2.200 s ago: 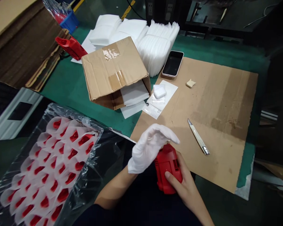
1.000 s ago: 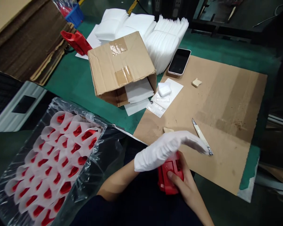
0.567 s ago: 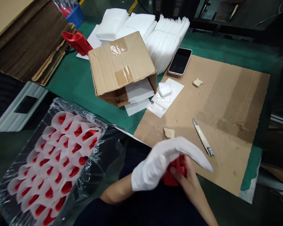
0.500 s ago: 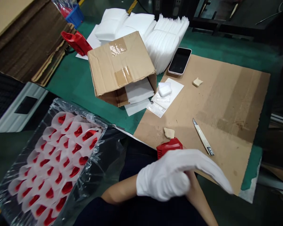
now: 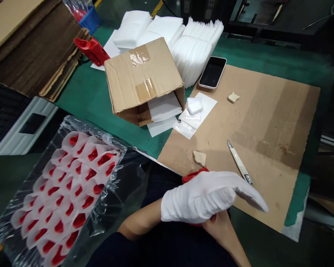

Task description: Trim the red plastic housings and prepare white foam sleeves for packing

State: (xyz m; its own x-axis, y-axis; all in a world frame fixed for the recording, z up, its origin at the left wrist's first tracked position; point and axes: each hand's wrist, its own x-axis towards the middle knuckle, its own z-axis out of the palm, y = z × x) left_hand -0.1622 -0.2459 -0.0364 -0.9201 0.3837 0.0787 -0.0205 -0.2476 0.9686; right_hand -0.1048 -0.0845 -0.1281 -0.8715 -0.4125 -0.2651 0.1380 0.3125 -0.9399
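Observation:
My left hand (image 5: pixel 200 196), in a white glove, lies over a red plastic part (image 5: pixel 194 175) at the table's front edge. Its fingers stretch out to the right, and the glove hides most of the part. Underneath, my bare right hand (image 5: pixel 219 226) is closed around the lower end of that part, its fingers largely covered. On the brown cardboard sheet (image 5: pixel 267 122) beyond lie a utility knife (image 5: pixel 240 162), one beige chunk (image 5: pixel 199 158) near the part and another beige chunk (image 5: pixel 233 97) farther back.
At the left stands a plastic-lined bin (image 5: pixel 122 150) of red parts in white sleeves. A tipped cardboard box (image 5: pixel 144 74), white sleeve stacks (image 5: pixel 196 48), a phone (image 5: pixel 213 72), an earbud case (image 5: pixel 195 107) and another red part (image 5: pixel 92 50) occupy the green table (image 5: pixel 80 92).
The gloved left hand has turned slightly, its fingertips drawing in and up. The red part's visible end has sunk behind the glove, and more of my right hand shows below.

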